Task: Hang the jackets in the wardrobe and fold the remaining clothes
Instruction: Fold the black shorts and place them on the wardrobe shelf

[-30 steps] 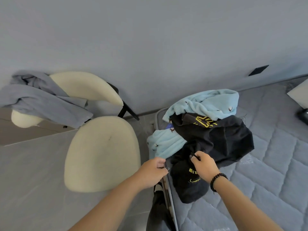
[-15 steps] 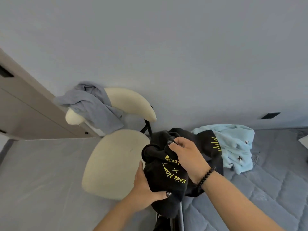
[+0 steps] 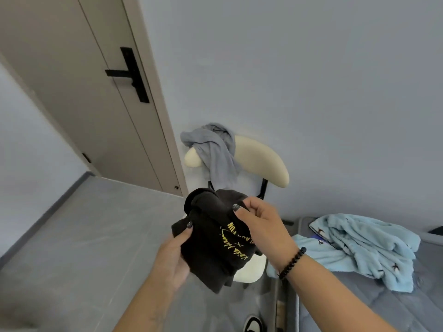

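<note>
Black garment point(image 3: 211, 236) was bunched and held in the air in front of me, above the seat of the cream chair point(image 3: 261, 154), clear of the bed. Its long axis ran from upper left, near the rolled cuff-like end, down to the lower right hem edge hanging below my hands. Yellow script print faced me, running roughly bottom to top and reading inverted.

Left hand point(image 3: 172, 257) gripped the bundle from below and left, thumb over the front of the fabric. Right hand point(image 3: 261, 226) pinched the upper right edge, thumb pressing on the cloth, fingers curled behind it.

Grey garment point(image 3: 213, 152) was draped over the chair's backrest. Light blue garment point(image 3: 359, 245) lay crumpled on the grey quilted bed point(image 3: 393, 305) at right. Door point(image 3: 79, 99) with a black handle stood at upper left.

Versus a second ago: the black garment then lay on the bed atop the light blue one, both hands at its lower edge. Half a second ago it was already lifted, still draping toward the bed. View had swung upward, bringing the door in.
</note>
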